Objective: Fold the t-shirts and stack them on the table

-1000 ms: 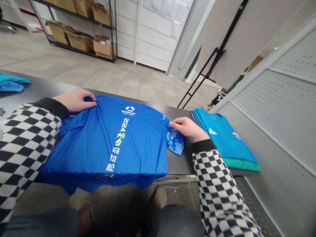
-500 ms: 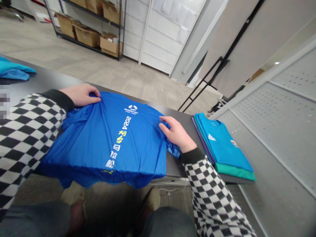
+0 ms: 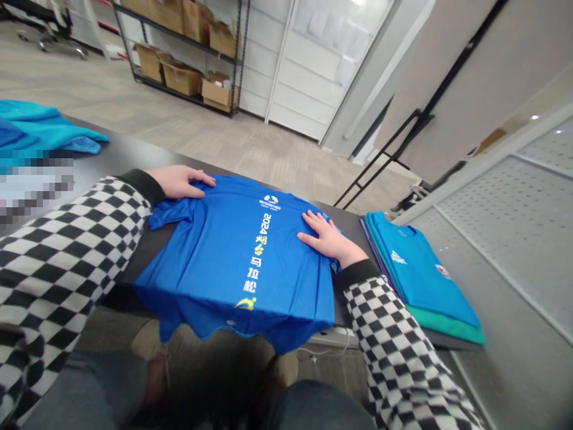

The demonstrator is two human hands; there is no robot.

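Note:
A blue T-shirt [image 3: 233, 263] lies spread on the dark table, printed with a white logo, "2024" and white and yellow characters running down it. Its lower hem hangs over the table edge nearest me. My left hand [image 3: 185, 181] rests on the shirt's far left part near the sleeve, fingers stretched out. On the far right part lies my right hand [image 3: 330, 237], flat with its fingers apart. Some creases run through the cloth between the two hands.
Folded shirts [image 3: 421, 269] in blue, green and purple are stacked at the table's right end, beside a perforated grey panel [image 3: 505, 215]. More turquoise and blue clothing [image 3: 40, 128] lies at the left. Beyond the table stands a shelf [image 3: 183, 39] with cardboard boxes.
The view has shifted left. My right hand has flattened onto the shirt with fingers spread, and my left fingers have straightened from their earlier pinch. The shirt looks smoother, with its hem hanging lower.

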